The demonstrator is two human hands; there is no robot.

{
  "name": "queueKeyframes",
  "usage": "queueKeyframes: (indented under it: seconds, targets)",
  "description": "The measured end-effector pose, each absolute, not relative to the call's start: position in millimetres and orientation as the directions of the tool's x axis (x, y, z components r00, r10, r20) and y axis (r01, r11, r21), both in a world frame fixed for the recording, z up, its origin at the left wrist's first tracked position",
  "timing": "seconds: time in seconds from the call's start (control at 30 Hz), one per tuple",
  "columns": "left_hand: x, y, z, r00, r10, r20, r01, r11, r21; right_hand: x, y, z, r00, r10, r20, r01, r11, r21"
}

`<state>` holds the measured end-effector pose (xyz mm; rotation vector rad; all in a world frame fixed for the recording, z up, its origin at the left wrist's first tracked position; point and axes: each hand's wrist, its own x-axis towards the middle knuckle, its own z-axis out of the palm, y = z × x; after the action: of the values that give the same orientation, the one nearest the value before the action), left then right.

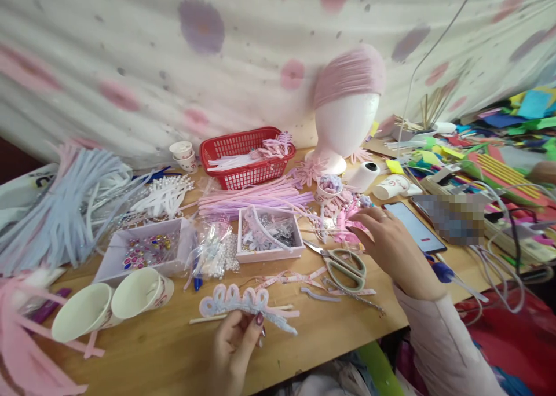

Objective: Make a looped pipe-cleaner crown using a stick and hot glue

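Observation:
A pale blue and pink pipe-cleaner piece [245, 306] with several loops along its top is pinched in my left hand [241, 338], just above the front of the table. My right hand [397, 248] reaches over to the right, fingers stretched out and a little apart, its tips at a pile of pink pieces [347, 216]. Whether the fingertips touch that pile I cannot tell. Scissors [345, 268] with pale green handles lie below my right hand. A thin pale stick [208, 319] lies behind the looped piece.
Paper cups [82, 312] stand front left. White boxes hold gems [150, 225] and silver beads [270, 257]. Pink and lilac pipe cleaners [256, 196] lie before a red basket [243, 179]. Behind is a white foam head [345, 118]; a phone [414, 228] and cables [499, 274] are right.

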<state>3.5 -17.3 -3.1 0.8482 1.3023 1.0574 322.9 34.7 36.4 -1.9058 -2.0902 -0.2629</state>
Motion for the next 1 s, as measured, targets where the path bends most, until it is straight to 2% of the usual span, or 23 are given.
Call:
queueKeyframes:
  seconds: [0.1,0.27,0.33,0.43,0.67,0.77,1.0]
  targets:
    - [4,-17,-7,-0.038,0.940,-0.339,-0.143,0.331,0.933,312,2,30,-0.020,0.919,0.394,0.989,0.075,-0.125]
    - [10,-11,-11,-0.011,0.940,-0.341,-0.183,0.334,0.925,288,-30,-4,-0.011,0.975,0.222,0.966,0.068,-0.249]
    - [12,-9,-11,-0.011,0.945,-0.328,-0.191,0.320,0.928,283,-30,-15,0.008,0.982,0.187,0.970,0.038,-0.239]
    - [12,-9,-12,-0.024,0.946,-0.324,-0.221,0.311,0.924,283,-25,-22,0.033,0.984,0.176,0.987,-0.004,-0.163]
    - [14,-4,-10,-0.091,0.937,-0.336,-0.331,0.290,0.898,302,-30,-1,-0.007,0.992,0.123,0.992,0.023,-0.123]
    - [14,5,-4,-0.067,0.942,-0.329,-0.360,0.284,0.888,313,-49,16,-0.036,0.999,0.024,0.968,0.041,-0.247]
    - [20,16,10,-0.032,0.943,-0.330,-0.462,0.279,0.842,319,-92,39,0.044,0.984,-0.175,0.754,-0.148,-0.640]
